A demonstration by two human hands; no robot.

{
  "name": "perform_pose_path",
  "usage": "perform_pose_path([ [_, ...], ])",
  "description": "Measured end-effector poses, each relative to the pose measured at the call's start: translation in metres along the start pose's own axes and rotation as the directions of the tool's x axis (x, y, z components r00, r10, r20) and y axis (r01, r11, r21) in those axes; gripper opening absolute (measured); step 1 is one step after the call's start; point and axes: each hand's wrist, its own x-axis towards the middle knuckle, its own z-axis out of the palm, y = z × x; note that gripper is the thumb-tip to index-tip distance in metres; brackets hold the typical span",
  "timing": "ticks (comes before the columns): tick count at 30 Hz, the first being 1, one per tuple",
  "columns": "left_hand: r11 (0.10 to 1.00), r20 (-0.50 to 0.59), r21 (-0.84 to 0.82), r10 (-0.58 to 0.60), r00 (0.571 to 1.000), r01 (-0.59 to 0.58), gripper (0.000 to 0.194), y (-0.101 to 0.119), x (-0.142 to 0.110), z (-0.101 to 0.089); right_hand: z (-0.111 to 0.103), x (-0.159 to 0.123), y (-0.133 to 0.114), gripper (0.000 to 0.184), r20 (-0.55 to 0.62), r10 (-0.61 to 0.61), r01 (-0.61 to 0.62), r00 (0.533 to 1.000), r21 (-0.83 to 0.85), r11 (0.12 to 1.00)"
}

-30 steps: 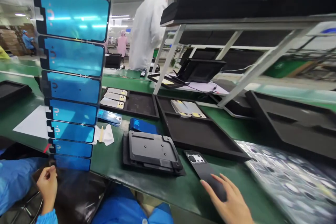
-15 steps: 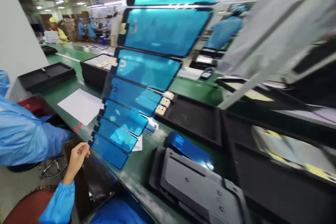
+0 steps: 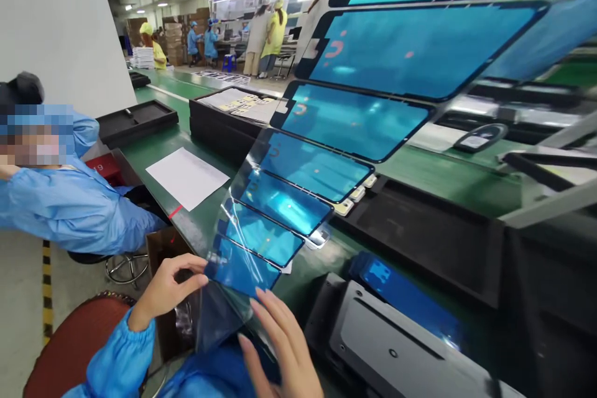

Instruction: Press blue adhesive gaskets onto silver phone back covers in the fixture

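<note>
Fingertips [image 3: 200, 280] of the left hand [image 3: 170, 286] are pinched on the left edge of the lowest panel [image 3: 247, 268] of the film strip [image 3: 354, 124]. Fingers of the right hand [image 3: 289, 345] are spread, with no object visible between them; the tips lie just beside the panel's lower edge, and contact cannot be confirmed. For sound handling, grip the strip at its margin only, so that the blue face stays free of prints; support both sides evenly and hold the film taut, since slack would probably crease the joins between panels. Maintain clearance from the grey fixture [image 3: 410, 351], which could scuff the film. The strip slants up and to the right in front of the green table [image 3: 140, 158]. Farther out lie a blue-faced piece [image 3: 405, 298] behind the fixture, a black tray [image 3: 429, 230], and a white sheet [image 3: 186, 177] near a seated co-worker [image 3: 93, 199]. The strip's top leaves the picture, so its upper support and full panel count are unknown. The right palm is cut off below, the strip's panels cover part of the background, and the lower right is dark.
</note>
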Motion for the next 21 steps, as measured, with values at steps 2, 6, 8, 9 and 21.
perform_pose_path([
  [2, 0.999, 0.044, 0.024, 0.041, 0.998, -0.042, 0.02, 0.012, -0.006, 0.001, 0.023, 0.025, -0.012, 0.061, -0.029, -0.068, 0.066, 0.997, -0.049, 0.997],
  [6, 0.988, 0.137, 0.065, 0.127, 0.982, -0.137, 0.02, 0.026, -0.015, 0.006, 0.038, 0.039, -0.012, 0.056, -0.06, -0.128, 0.121, 0.99, -0.116, 0.986],
  [8, 0.979, 0.17, 0.084, 0.171, 0.97, -0.188, 0.018, 0.028, -0.018, 0.008, 0.037, 0.034, -0.011, 0.05, -0.104, -0.167, 0.157, 0.98, -0.097, 0.983],
  [9, 0.972, 0.184, 0.091, 0.195, 0.963, -0.214, 0.017, 0.029, -0.019, 0.009, 0.036, 0.031, -0.012, 0.046, -0.138, -0.186, 0.176, 0.973, -0.079, 0.981],
  [21, 0.846, 0.284, 0.243, 0.406, 0.869, -0.475, 0.036, 0.038, -0.024, 0.004, -0.01, 0.035, -0.033, 0.021, -0.382, 0.009, 0.055, 0.924, 0.155, 0.986],
])
